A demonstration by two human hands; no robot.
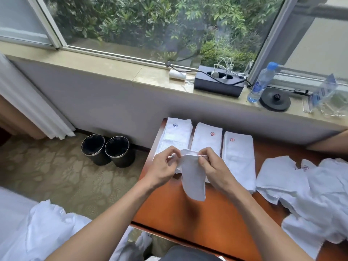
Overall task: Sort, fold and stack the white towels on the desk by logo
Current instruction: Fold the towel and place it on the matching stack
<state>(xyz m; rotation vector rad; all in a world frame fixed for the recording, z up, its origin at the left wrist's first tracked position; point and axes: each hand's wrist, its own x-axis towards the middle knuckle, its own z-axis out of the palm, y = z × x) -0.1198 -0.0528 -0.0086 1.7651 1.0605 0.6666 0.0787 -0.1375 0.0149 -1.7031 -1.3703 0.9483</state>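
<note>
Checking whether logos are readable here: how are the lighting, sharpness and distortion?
Head view: soft window daylight, no glare on the desk; the blue logo and two red logos read sharply; the windowsill bows from wide-angle distortion; a soft shadow lies under the held towel.

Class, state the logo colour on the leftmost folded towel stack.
Blue: the logo on the leftmost stack, head view.

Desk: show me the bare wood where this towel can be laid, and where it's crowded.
Free: the near strip of the desk, bordered by its front edge, the three folded stacks and the loose pile; also a smaller patch behind that pile, against the wall. Crowded: the back-left corner with the stacks, and the right side.
</note>
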